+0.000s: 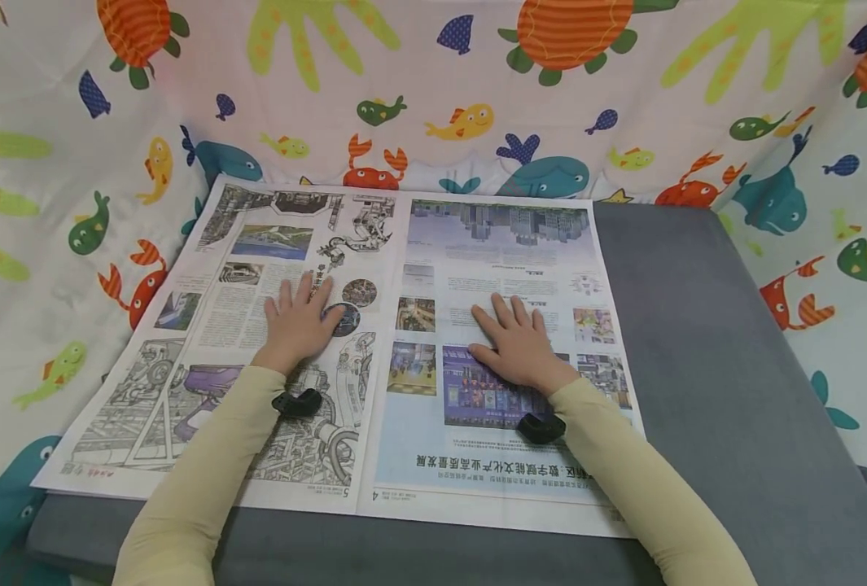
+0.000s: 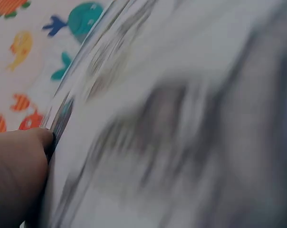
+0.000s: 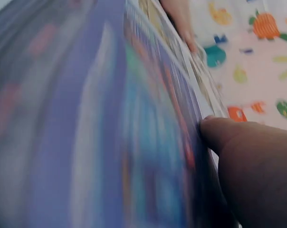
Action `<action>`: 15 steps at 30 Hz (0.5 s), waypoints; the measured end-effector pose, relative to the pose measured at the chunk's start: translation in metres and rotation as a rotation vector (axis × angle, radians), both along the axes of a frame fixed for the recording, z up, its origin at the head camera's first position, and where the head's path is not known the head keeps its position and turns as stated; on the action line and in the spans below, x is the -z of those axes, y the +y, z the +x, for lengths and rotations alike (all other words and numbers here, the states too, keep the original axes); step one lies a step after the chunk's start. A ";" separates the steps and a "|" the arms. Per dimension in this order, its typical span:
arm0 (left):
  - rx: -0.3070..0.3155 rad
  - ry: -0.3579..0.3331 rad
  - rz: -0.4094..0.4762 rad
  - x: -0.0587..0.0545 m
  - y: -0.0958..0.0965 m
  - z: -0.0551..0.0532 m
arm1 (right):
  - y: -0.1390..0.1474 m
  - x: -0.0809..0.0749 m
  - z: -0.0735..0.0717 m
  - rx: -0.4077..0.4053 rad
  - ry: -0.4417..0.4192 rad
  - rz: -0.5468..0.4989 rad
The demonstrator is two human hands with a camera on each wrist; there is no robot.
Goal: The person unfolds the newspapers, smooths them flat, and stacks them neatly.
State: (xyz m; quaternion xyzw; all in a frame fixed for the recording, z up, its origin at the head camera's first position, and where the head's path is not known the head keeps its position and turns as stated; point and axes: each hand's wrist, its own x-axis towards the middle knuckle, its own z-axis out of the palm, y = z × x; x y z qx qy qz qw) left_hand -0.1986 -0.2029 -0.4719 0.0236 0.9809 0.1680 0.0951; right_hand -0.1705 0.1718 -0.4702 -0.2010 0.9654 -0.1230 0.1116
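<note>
A newspaper (image 1: pixel 418 456) lies spread flat, its two pages side by side with a fold between them. On the left page, printed with line drawings and small photos, my left hand (image 1: pixel 297 320) rests palm down, fingers spread. My right hand (image 1: pixel 517 342) lies the same way on the right page, over the top of a purple photo. Neither hand holds anything. In the left wrist view the left hand (image 2: pixel 15 171) meets the blurred paper at the edge of the frame. The right wrist view shows the right thumb (image 3: pixel 229 137) against the page.
Beneath the newspaper is a grey padded surface (image 1: pixel 704 366), showing along the right and front. A cloth (image 1: pixel 433 73) printed with sea animals hangs behind and at both sides. A small black device (image 1: pixel 297 403) sits at the left wrist, another black device (image 1: pixel 540 428) at the right.
</note>
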 end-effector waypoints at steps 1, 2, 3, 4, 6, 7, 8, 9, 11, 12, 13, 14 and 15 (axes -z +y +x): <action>-0.018 0.001 -0.004 0.001 -0.010 -0.001 | 0.010 0.001 0.002 0.016 0.005 0.000; -0.037 0.007 -0.007 0.002 -0.021 -0.001 | 0.019 0.001 0.004 0.033 0.007 -0.001; -0.058 0.012 -0.007 0.003 -0.032 -0.001 | 0.029 0.002 0.005 0.049 0.011 -0.002; -0.081 0.018 -0.006 0.003 -0.042 0.000 | 0.038 0.004 0.007 0.065 0.012 -0.007; -0.122 0.037 -0.005 0.004 -0.063 0.001 | 0.056 0.006 0.011 0.096 0.019 -0.008; -0.142 0.046 -0.006 0.004 -0.073 0.003 | 0.065 0.006 0.013 0.114 0.018 -0.010; -0.163 0.053 -0.004 0.003 -0.083 0.004 | 0.073 0.007 0.015 0.131 0.014 -0.008; -0.184 0.055 -0.001 0.003 -0.092 0.005 | 0.080 0.007 0.017 0.146 0.012 -0.009; -0.213 0.056 0.002 0.001 -0.108 0.008 | 0.094 0.008 0.020 0.175 0.011 -0.002; -0.224 0.054 0.007 0.000 -0.113 0.009 | 0.099 0.009 0.021 0.187 0.010 -0.005; -0.235 0.052 0.010 -0.001 -0.117 0.011 | 0.104 0.009 0.022 0.197 0.009 -0.004; -0.241 0.048 0.012 -0.001 -0.120 0.012 | 0.107 0.009 0.023 0.204 0.009 -0.005; -0.246 0.045 0.015 -0.001 -0.122 0.012 | 0.110 0.009 0.024 0.210 0.010 -0.009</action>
